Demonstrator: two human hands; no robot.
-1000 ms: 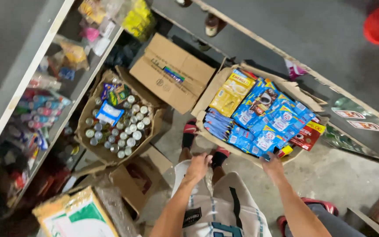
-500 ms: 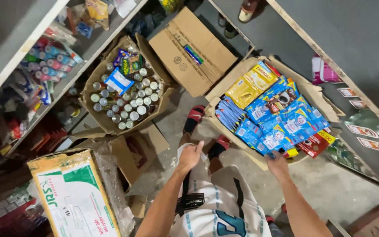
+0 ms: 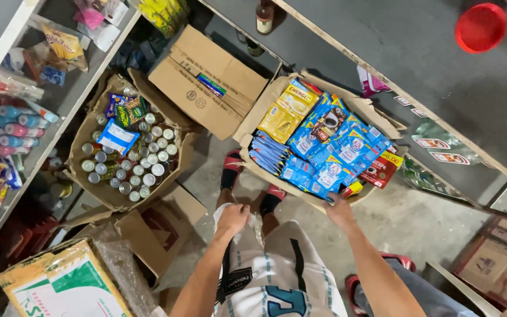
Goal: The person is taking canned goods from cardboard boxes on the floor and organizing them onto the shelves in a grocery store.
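Resting on the near edge of the open cardboard box of sachets (image 3: 356,114), the right hand (image 3: 340,212) is seen with its fingers curled over the rim, while the left hand (image 3: 233,218) is bunched on the hem of the white jersey (image 3: 277,276), pinching the cloth. The box is laid on the floor at right, its long axis running from near left to far right, and is packed with blue sachets (image 3: 335,152), yellow ones (image 3: 289,108) at the far end and red ones (image 3: 382,167) at the right. A second open carton (image 3: 98,111) at left is filled with upright cans (image 3: 136,167) and a few packets, and a closed carton (image 3: 206,79) is set between the two, farther away.
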